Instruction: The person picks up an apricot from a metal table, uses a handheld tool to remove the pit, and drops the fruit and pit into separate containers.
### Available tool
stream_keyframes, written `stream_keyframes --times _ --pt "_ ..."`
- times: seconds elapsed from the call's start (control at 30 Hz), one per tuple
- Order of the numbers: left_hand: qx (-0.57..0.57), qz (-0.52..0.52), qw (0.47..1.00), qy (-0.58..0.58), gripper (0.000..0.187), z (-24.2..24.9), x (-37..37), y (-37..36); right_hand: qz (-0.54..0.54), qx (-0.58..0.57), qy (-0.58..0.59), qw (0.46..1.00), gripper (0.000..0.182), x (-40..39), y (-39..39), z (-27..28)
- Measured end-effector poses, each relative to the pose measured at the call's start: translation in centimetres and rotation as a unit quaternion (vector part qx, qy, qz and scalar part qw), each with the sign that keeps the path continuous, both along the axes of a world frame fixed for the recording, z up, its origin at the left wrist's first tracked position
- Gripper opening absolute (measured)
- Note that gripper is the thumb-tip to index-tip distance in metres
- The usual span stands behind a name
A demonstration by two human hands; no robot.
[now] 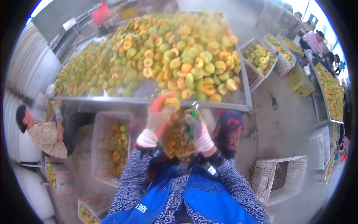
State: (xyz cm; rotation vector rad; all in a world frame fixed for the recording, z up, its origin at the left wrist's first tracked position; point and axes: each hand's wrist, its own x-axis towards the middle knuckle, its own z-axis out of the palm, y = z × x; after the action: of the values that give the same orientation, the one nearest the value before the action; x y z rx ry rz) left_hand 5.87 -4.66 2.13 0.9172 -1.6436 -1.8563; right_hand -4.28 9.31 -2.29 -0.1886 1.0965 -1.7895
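Observation:
My left hand (160, 115), in an orange-and-white glove, is closed around a yellow peach half (172, 103) near the table's front edge. To its right, my gloved right hand (197, 130) grips a green-handled pitting knife (194, 118) with its shiny metal tip pointing up, apart from the fruit. The tip's exact shape is blurred. Beyond both hands, a large heap of peaches (190, 56), many cut in half, covers the metal table (149, 89). Below my hands, a crate of cut fruit (179, 140) is partly hidden by my arms.
A pale crate (97, 149) with fruit stands at my left. A white crate (279, 179) lies at lower right. Fruit-filled crates (259, 59) line the table's right side. A seated person (46, 134) works at left; other people (317, 41) are at far right.

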Motion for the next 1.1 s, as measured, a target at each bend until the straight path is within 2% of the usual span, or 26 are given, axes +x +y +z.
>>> stream_keyframes --times 0.1,0.13,0.23,0.27,0.37,0.43,0.5,0.57,0.63,0.73,0.8,0.83,0.87,0.9,1.03,1.1 --pt "0.087 -0.035 0.994 0.060 0.045 -1.7 0.8 2.6 0.025 0.008 0.090 0.996 0.032 -0.4 -0.5 -0.8" --pt "0.070 -0.046 0.995 0.057 0.046 -1.5 1.1 3.2 0.024 0.014 0.104 0.994 0.031 -0.5 -0.5 -0.4" --pt "0.194 -0.080 0.974 0.086 0.043 -1.6 2.1 2.8 0.029 0.001 0.122 0.992 0.024 -1.2 -0.4 -1.4" --pt "0.187 -0.091 0.977 0.054 0.041 -2.1 2.2 2.5 0.051 0.030 0.138 0.989 0.021 -1.7 0.0 -1.2" --pt "0.221 -0.088 0.968 0.079 0.040 -2.8 2.0 2.0 0.060 0.026 0.117 0.991 0.019 -2.4 0.2 -2.1" --pt "0.238 -0.074 0.958 0.144 0.045 -2.9 1.9 1.8 -0.005 0.053 0.091 0.994 0.018 -2.5 0.0 -1.4" --pt "0.239 -0.033 0.951 0.191 0.049 -2.6 1.8 2.2 0.016 0.026 0.137 0.990 0.017 -2.3 1.4 0.0" --pt "0.217 -0.044 0.953 0.208 0.051 -3.3 2.2 1.7 0.043 0.022 -0.044 0.998 0.014 -0.7 1.2 -1.2" --pt "0.173 -0.030 0.962 0.208 0.050 -3.6 2.0 1.9 0.095 0.056 0.138 0.984 0.019 1.3 1.6 -1.1" --pt "0.166 -0.022 0.951 0.261 0.043 -3.3 2.0 2.3 0.093 0.055 0.264 0.958 0.025 1.8 1.3 -0.7" --pt "0.100 -0.003 0.965 0.242 0.044 -3.9 2.2 2.4 0.089 0.055 0.360 0.927 0.026 1.8 0.9 -0.7" --pt "0.067 0.007 0.971 0.231 0.045 -3.9 2.3 2.5 0.078 0.034 0.376 0.923 0.027 2.1 0.7 -0.8" --pt "0.079 0.044 0.970 0.224 0.041 -3.3 2.2 3.3 0.067 0.014 0.392 0.918 0.028 2.5 0.4 -1.1" --pt "0.104 0.040 0.968 0.226 0.041 -3.4 2.3 3.4 0.057 -0.006 0.407 0.912 0.029 2.9 0.2 -1.3" --pt "0.187 0.012 0.955 0.228 0.037 -2.9 2.1 3.4 0.085 0.062 0.455 0.884 0.022 3.0 0.5 -2.5" --pt "0.205 0.016 0.954 0.217 0.036 -2.9 1.9 3.3 0.078 0.047 0.466 0.880 0.022 2.9 0.7 -3.0"
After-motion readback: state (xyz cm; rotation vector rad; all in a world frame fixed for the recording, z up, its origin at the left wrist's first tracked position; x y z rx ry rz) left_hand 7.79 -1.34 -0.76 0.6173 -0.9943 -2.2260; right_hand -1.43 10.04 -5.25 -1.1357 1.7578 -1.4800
